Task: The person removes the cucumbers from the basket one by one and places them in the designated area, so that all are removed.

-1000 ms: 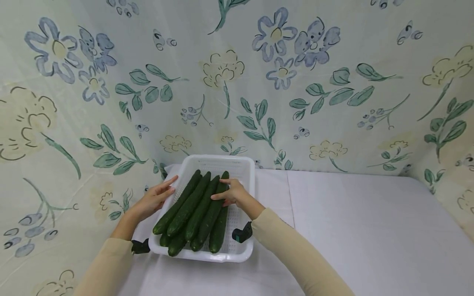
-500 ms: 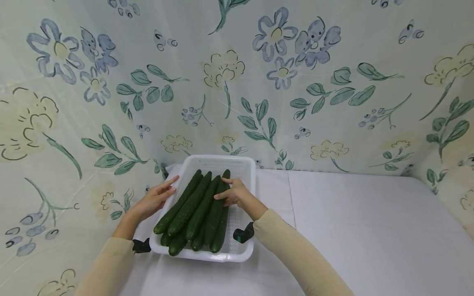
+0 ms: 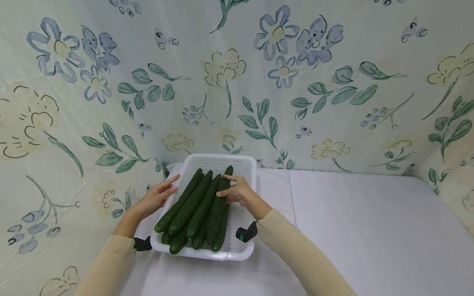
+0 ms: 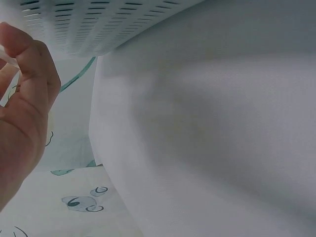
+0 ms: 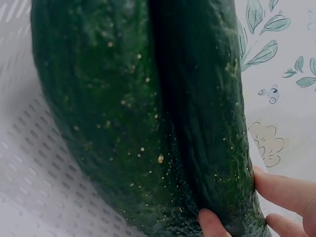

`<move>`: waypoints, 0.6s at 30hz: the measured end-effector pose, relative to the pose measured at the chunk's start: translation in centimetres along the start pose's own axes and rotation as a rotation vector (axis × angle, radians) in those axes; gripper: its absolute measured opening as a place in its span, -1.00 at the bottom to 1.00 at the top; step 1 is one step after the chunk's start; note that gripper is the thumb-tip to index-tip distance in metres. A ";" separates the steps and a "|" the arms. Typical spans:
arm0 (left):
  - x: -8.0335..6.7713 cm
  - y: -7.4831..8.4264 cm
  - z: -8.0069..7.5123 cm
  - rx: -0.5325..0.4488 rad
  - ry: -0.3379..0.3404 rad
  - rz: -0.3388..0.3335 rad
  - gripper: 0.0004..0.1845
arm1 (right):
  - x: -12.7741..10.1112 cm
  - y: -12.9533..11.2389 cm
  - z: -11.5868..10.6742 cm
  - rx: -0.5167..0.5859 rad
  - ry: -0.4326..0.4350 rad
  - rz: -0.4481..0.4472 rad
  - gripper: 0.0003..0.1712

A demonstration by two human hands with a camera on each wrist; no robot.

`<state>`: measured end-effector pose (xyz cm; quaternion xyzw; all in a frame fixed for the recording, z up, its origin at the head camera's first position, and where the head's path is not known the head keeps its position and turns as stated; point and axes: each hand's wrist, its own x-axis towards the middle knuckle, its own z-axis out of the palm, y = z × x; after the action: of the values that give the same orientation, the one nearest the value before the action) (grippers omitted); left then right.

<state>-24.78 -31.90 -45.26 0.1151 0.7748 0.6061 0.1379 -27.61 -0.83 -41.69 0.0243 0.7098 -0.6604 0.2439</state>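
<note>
A white perforated basket [image 3: 245,161] stands on the table against the floral backdrop and holds several dark green cucumbers [image 3: 190,205] lying lengthwise. My right hand [image 3: 237,191] grips the rightmost top cucumber [image 3: 217,216] near its far end. In the right wrist view the thumb and fingers [image 5: 281,190] curl round that cucumber [image 5: 207,98], which lies against another cucumber [image 5: 98,108]. My left hand [image 3: 155,199] rests with straight fingers on the basket's left rim. The left wrist view shows the left hand [image 4: 24,108] beside the basket's slotted wall [image 4: 98,24].
A white cloth [image 3: 352,230] covers the table and stretches bare to the right of the basket. The floral fabric [image 3: 259,82] rises right behind the basket and wraps round on the left [image 3: 55,164]. The basket's perforated floor [image 5: 29,173] shows beside the cucumbers.
My right hand and the cucumber it grips have shifted slightly toward the basket's far end. The left hand has stayed on the rim.
</note>
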 end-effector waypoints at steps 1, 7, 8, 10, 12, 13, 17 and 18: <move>0.0 0.0 0.0 -0.004 -0.003 -0.003 -0.44 | 0.0 0.0 0.0 0.000 -0.004 -0.003 -0.12; -0.1 0.0 0.1 -0.019 0.004 -0.011 -0.44 | -0.2 0.0 -0.1 0.031 -0.033 -0.010 -0.14; -0.1 0.0 0.1 -0.020 0.006 -0.011 -0.44 | -0.2 0.0 -0.1 0.032 -0.036 -0.010 -0.13; -0.1 -0.1 0.1 -0.023 0.006 -0.014 -0.44 | -0.2 0.0 -0.1 0.027 -0.037 -0.012 -0.13; -0.1 -0.1 0.1 -0.024 0.007 -0.015 -0.44 | -0.2 -0.1 -0.2 0.020 -0.032 -0.018 -0.13; -0.1 -0.1 0.1 -0.024 0.005 -0.014 -0.44 | -0.2 -0.1 -0.2 0.018 -0.030 -0.024 -0.13; 0.0 0.0 0.1 -0.017 0.004 -0.006 -0.44 | -0.3 -0.3 -0.5 0.037 -0.036 -0.043 -0.14; 0.0 0.1 0.1 -0.012 0.007 -0.005 -0.45 | -0.3 -0.4 -0.6 0.045 -0.043 -0.049 -0.14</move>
<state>-24.74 -31.81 -45.21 0.1105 0.7718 0.6110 0.1375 -27.63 -0.25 -41.21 -0.0018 0.6898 -0.6823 0.2421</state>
